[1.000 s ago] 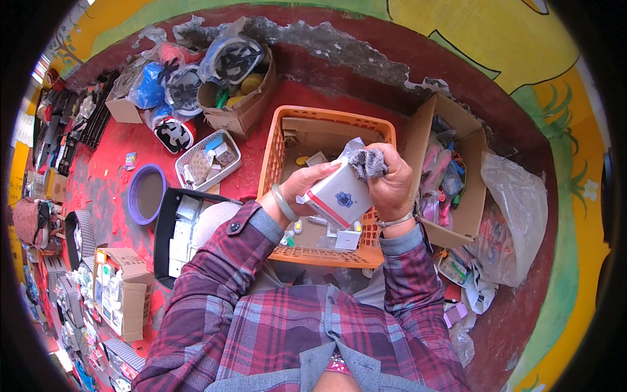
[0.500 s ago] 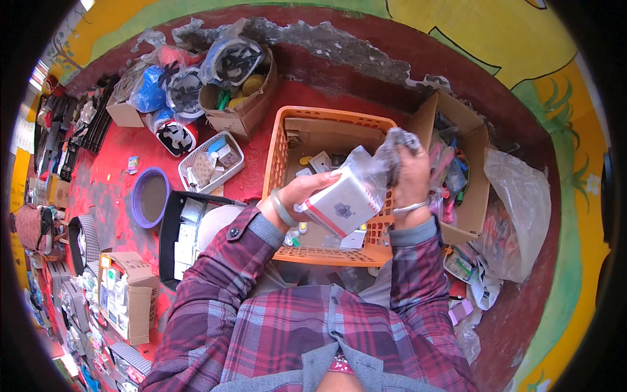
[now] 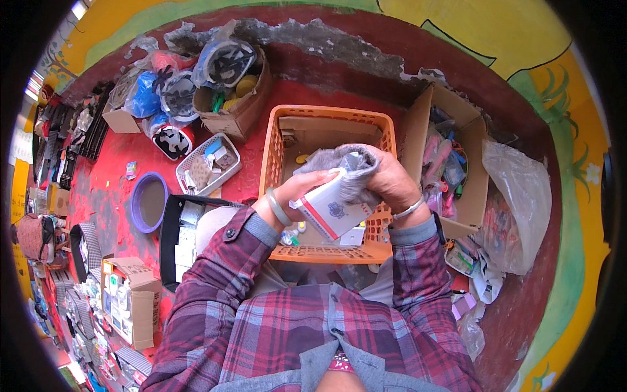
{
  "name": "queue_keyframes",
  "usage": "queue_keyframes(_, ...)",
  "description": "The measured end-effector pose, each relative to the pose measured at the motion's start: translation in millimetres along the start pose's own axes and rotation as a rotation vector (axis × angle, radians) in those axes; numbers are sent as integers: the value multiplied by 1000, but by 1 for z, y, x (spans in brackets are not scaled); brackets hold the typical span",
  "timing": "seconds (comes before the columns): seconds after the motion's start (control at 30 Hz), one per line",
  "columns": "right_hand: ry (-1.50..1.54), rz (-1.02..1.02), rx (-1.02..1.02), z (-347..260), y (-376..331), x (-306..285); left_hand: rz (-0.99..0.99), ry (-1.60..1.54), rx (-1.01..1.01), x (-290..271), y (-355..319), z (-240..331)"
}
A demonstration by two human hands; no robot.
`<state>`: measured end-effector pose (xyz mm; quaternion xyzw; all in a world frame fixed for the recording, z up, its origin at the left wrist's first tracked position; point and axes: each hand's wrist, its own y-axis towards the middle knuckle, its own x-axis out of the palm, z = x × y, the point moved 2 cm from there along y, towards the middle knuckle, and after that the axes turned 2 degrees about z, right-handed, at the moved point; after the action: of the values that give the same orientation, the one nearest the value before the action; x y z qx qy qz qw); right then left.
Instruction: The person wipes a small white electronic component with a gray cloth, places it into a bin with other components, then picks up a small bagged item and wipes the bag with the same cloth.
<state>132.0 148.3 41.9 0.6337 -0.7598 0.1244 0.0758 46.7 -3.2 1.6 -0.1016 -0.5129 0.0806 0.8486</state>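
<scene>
Item: small white box [image 3: 332,210], flat-sided carton with a red edge and a dark emblem, held over the near end of the orange crate [image 3: 282,151].

Left hand [image 3: 302,189]: closed on the box's left edge, thumb on the face. Right hand [image 3: 390,181]: wrapped round a grey cloth [image 3: 343,166] that lies bunched on the box's top, touching it.

Handling, judged: box looks light and stiff, but thin card that dents at the corners; glossy face may be slippery. Best taken across the two narrow edges, not by the flap. Cloth is soft, limp, light; gather it in the palm.

Beyond: crate holds small packets and a cardboard liner. Right of it, an open carton [image 3: 475,137] of coloured items, then a clear bag [image 3: 522,196]. Left, a black tray [image 3: 171,228], purple bowl [image 3: 149,204], white basket [image 3: 208,164]. Farthest, a carton of bagged goods [image 3: 245,111] on the red floor [image 3: 294,98].
</scene>
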Motion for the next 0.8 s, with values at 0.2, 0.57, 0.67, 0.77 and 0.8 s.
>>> queue_keyframes(0.2, 133, 156, -196, 4, -2, 4, 1, -21, -6, -18, 8, -7)
queue_keyframes(0.57, -816, 532, -672, -5, -7, 21, -81, -43, -100, 6, 4, -2)
queue_keyframes(0.67, -772, 585, -590, 1, -4, 15, -46, -9, -108, 8, 3, -2)
queue_keyframes(0.77, -546, 576, -486, 7, -1, 11, -23, 3, -114, 9, 5, -1)
queue_keyframes(0.8, -447, 556, -473, 9, 1, 10, -12, 4, -115, 9, 5, -1)
